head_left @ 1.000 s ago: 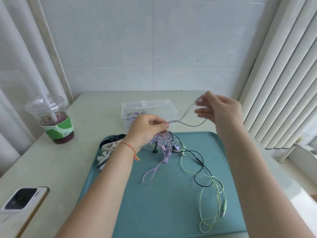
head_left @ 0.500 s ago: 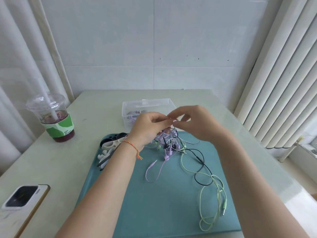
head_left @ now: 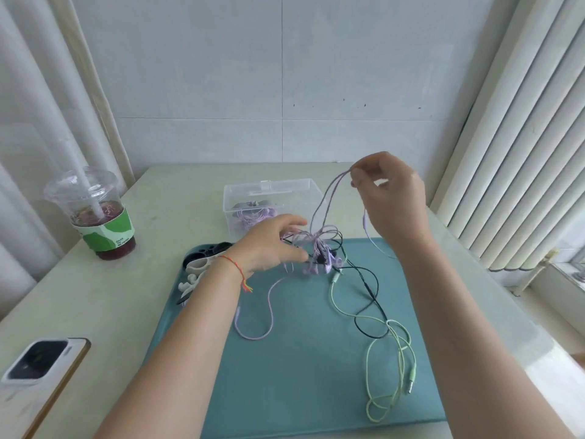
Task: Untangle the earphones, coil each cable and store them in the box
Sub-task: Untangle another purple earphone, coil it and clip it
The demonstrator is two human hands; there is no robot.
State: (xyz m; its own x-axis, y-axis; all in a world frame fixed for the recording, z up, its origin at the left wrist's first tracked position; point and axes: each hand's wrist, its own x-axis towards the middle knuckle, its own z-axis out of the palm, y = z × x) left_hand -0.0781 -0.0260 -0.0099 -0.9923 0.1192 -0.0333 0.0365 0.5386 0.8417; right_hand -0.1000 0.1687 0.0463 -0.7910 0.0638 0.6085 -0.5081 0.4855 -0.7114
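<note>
Purple cable is pinched by the right hand and lifted — below it, the knot is steadied by the loosely spread left hand so loops loosen.

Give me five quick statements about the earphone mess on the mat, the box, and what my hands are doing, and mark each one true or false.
1. The right hand pinches a loop of purple cable lifted above the tangle. True.
2. The clear box is empty. False: a purple earphone coil lies inside it.
3. The green cable lies loose on the teal mat. True.
4. The left hand holds the drink cup. False: it reaches toward the tangle, fingers extended; the cup stands apart, by the curtain.
5. The phone lies on the mat. False: it lies on the table, off the mat.
</note>
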